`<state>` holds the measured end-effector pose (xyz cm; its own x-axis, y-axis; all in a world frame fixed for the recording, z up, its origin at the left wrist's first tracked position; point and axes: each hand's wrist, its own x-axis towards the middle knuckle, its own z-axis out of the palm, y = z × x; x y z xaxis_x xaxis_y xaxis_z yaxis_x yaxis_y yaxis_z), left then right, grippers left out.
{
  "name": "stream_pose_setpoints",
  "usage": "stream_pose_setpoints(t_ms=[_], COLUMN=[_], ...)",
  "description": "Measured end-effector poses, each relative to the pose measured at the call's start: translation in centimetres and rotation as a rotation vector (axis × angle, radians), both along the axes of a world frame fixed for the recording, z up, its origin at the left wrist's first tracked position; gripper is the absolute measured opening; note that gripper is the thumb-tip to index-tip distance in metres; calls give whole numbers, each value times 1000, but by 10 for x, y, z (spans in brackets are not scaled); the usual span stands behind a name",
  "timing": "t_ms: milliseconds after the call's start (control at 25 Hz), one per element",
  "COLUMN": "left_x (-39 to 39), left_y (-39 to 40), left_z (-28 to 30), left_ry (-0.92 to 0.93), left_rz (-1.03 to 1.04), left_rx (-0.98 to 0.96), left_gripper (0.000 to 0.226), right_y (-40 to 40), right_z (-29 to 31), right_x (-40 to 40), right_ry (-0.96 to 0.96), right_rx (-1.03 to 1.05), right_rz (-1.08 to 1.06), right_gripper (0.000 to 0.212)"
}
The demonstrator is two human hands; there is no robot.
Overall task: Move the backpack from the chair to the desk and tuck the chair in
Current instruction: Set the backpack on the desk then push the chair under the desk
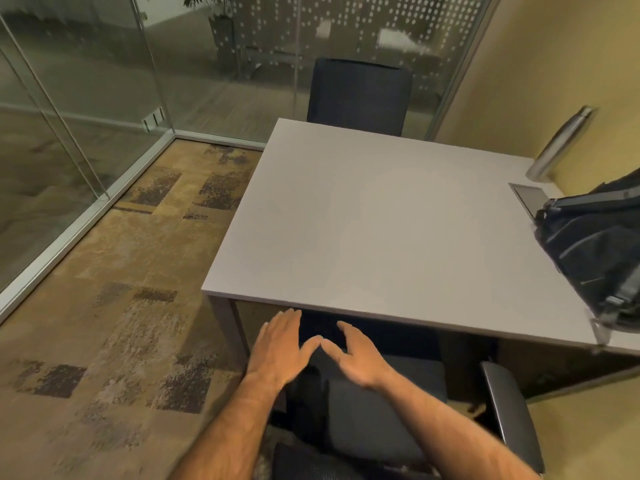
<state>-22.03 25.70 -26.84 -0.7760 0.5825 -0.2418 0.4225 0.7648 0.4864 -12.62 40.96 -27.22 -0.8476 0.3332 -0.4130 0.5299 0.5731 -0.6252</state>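
Observation:
The dark backpack (595, 251) stands on the right end of the pale grey desk (363, 220), partly cut off by the frame edge. A dark office chair (384, 417) sits below me with the front of its seat under the desk's near edge; one armrest (509, 414) shows on the right. My left hand (280, 348) and my right hand (356, 362) hover side by side above the chair seat, just short of the desk edge, fingers spread, thumbs nearly touching, holding nothing.
A second dark chair (358, 95) stands at the desk's far side. A metal bottle (561, 147) and a recessed cable box (530, 199) are at the desk's right rear. Glass walls (86, 116) enclose the left and back; a yellow wall is on the right. Patterned carpet (131, 306) lies left.

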Motion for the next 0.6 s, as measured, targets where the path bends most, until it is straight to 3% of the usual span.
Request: stream_pose_setpoints(t_ms=[120, 240, 600], left_x=[21, 42, 181], left_y=[4, 2, -1], left_z=[45, 99, 206], left_ry=[119, 210, 402], left_rz=[-88, -127, -108], left_rx=[-19, 0, 23], left_gripper=[86, 90, 89], right_y=[13, 28, 29], right_z=[42, 83, 179], right_x=[33, 68, 221], right_ry=[10, 18, 93], right_rx=[279, 466, 582], right_rz=[158, 243, 213], right_gripper=[96, 94, 93])
